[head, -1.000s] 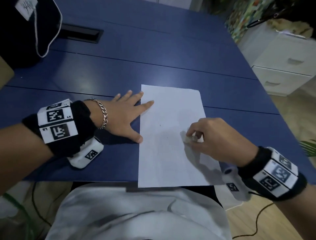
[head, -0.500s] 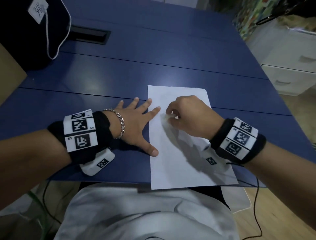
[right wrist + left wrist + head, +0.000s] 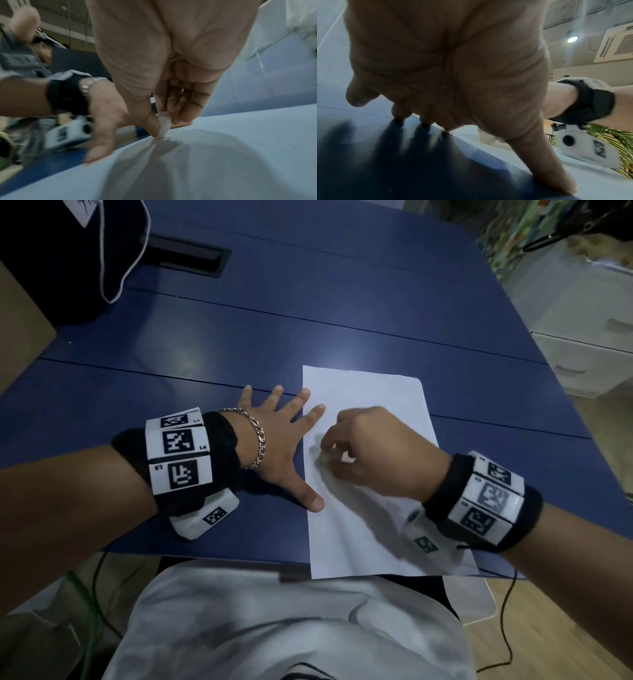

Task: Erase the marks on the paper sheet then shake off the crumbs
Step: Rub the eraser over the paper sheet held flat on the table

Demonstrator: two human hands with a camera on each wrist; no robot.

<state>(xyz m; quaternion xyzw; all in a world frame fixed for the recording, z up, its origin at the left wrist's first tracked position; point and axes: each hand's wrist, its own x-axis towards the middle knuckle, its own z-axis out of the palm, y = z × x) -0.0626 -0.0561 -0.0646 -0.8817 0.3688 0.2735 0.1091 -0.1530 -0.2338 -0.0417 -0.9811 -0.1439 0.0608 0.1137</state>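
A white paper sheet (image 3: 368,474) lies on the blue table (image 3: 308,320), its near end reaching the front edge. My left hand (image 3: 277,446) lies flat with fingers spread, its thumb and forefinger tips pressing the sheet's left edge. My right hand (image 3: 373,453) is over the sheet's middle left and pinches a small white eraser (image 3: 163,125) between thumb and fingers, its tip touching the paper (image 3: 223,155). In the left wrist view my left hand (image 3: 453,81) fills the frame, with the eraser (image 3: 486,136) beyond it. Marks on the sheet are too faint to make out.
A black bag (image 3: 51,251) with a white cord sits at the table's far left, beside a black cable slot (image 3: 185,256). White drawers (image 3: 589,337) stand to the right of the table. My lap in light clothing (image 3: 274,628) is just below the front edge.
My right hand with the eraser has moved from the sheet's right middle across toward its left edge, close to my left hand. The left hand has kept its place on the sheet's edge.
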